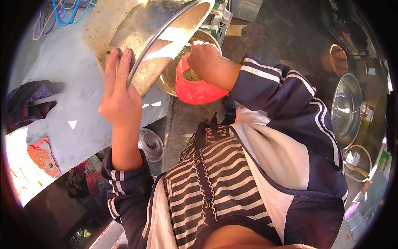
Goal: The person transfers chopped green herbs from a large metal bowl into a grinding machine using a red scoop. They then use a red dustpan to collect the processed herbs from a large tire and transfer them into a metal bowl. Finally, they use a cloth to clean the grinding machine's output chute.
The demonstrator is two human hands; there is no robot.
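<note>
A large round metal basin (154, 68) stands tilted up on its edge at the far left of centre. My left hand (120, 97) grips its near rim, with two fingers stretched along the outer side and the thumb hidden. My right hand (207, 60) is closed around the upper edge of a red plastic scoop (199, 92), whose handle I cannot make out. Behind the scoop is a yellowish metal pot (167, 85), partly covered by the basin and the scoop. The scoop overlaps the pot's opening; what lies inside the pot is hard to tell.
A grey-blue table (85, 99) spreads on the left, with a dark cloth (31, 99) and a red decorated packet (43, 157) on it. Blue hangers (68, 12) lie at its far end. A round metal lid (151, 145) is below the table edge; a glassy basin (347, 110) stands right.
</note>
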